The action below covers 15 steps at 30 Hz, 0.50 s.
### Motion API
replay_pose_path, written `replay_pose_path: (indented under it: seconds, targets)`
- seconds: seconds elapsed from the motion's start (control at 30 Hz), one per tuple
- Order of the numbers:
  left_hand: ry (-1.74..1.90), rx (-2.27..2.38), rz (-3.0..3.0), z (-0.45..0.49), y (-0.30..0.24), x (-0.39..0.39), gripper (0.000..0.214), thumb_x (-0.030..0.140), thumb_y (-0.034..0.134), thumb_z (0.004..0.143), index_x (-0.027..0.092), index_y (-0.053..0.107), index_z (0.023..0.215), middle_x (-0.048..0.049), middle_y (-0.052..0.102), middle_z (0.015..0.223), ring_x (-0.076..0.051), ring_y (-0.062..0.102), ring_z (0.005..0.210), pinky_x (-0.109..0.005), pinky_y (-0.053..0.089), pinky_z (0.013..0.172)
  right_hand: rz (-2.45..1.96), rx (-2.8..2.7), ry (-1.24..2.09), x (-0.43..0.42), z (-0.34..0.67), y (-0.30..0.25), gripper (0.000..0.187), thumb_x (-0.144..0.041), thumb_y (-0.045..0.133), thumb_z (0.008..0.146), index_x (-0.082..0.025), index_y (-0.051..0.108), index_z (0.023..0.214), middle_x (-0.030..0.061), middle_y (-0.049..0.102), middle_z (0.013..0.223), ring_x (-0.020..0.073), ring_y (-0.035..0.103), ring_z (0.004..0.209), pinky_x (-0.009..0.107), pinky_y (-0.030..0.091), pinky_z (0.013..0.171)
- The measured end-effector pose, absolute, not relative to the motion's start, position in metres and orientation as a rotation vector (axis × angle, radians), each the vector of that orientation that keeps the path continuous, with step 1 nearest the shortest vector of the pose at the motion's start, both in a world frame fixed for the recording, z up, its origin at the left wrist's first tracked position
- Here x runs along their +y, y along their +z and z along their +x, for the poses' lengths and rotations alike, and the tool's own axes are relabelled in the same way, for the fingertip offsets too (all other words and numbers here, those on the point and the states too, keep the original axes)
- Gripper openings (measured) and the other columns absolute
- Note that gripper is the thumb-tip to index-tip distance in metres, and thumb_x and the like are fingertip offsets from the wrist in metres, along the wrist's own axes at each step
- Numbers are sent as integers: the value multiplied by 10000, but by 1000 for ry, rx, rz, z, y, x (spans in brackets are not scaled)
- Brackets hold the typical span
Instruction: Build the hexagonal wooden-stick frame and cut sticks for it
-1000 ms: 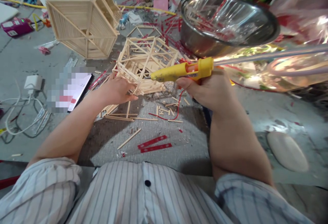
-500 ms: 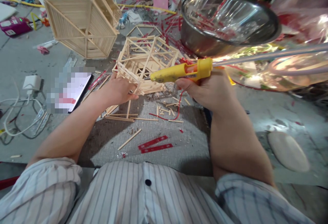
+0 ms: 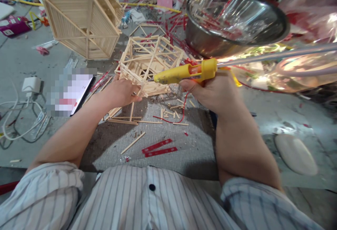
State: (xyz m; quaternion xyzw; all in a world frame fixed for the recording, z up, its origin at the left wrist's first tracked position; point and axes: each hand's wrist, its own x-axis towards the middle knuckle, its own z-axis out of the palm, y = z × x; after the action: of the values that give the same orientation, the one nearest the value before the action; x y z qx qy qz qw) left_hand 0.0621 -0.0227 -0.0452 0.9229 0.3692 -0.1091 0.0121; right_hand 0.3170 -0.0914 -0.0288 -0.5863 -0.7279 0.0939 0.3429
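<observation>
A hexagonal frame of thin wooden sticks [image 3: 147, 61] lies on the grey mat [image 3: 158, 142] in front of me. My left hand [image 3: 119, 91] rests against its near left edge, fingers curled around the sticks. My right hand [image 3: 213, 91] is wrapped round a yellow glue gun [image 3: 184, 73], with its nozzle pointing left at the frame's near side. A clear glue stick [image 3: 276, 56] juts out of the gun's back to the right.
A bigger finished stick structure [image 3: 84, 19] stands at the back left. A steel bowl [image 3: 234, 15] with red strips sits at the back right. A phone [image 3: 71, 91], charger and cables [image 3: 28, 86] lie left. Loose sticks [image 3: 133, 142] and red strips [image 3: 158, 147] litter the mat.
Almost nothing: the view drifted slightly, and the left hand shifted a little on the frame's edge. The glue gun stays pointed at the same spot.
</observation>
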Motion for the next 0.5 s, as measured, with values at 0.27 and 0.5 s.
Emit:
replay_pose_path:
  seconds: [0.27,0.5]
  targets:
    - [-366,1143,2880,62,-43,-23,424,518,450,936,218,681,1127,-77,706,1076,-272,615,1130,-464,341,1048,-1536,-1842,232,-91,312,-26,695,-869,414,711,-208,588,585,30,567,566,153,501,561,325,376,542]
    - [-342,1168,2867,63,-44,-23,433,520,410,940,238,682,1122,-49,703,1069,-252,604,1128,-495,248,1110,-1559,-1846,270,-91,312,-25,623,-796,464,739,-204,596,597,36,563,582,160,505,590,331,403,586]
